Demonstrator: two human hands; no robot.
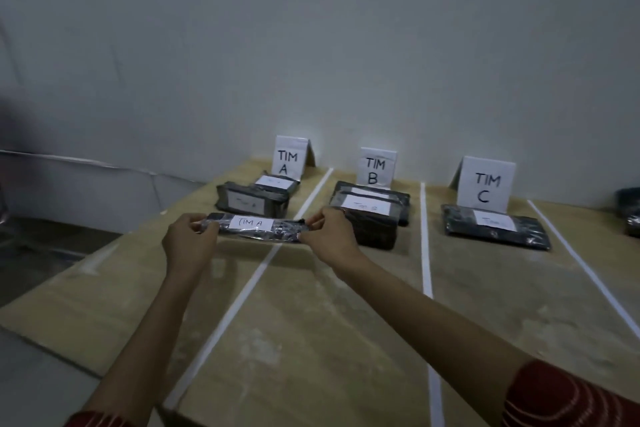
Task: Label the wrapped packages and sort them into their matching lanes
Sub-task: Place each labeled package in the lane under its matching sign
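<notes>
A long black wrapped package with a white label reading "TIM A" hangs just above the table, straddling the white line between the first two lanes. My left hand grips its left end and my right hand pinches its right end. Folded white signs mark the lanes: TIM A, TIM B, TIM C. Two labelled black packages lie in lane A, a stack of labelled packages in lane B, and one flat package in lane C.
White tape lines divide the tan table into lanes. Another black package sits at the far right edge. A grey wall stands directly behind the signs. The table's left edge drops to a dark floor.
</notes>
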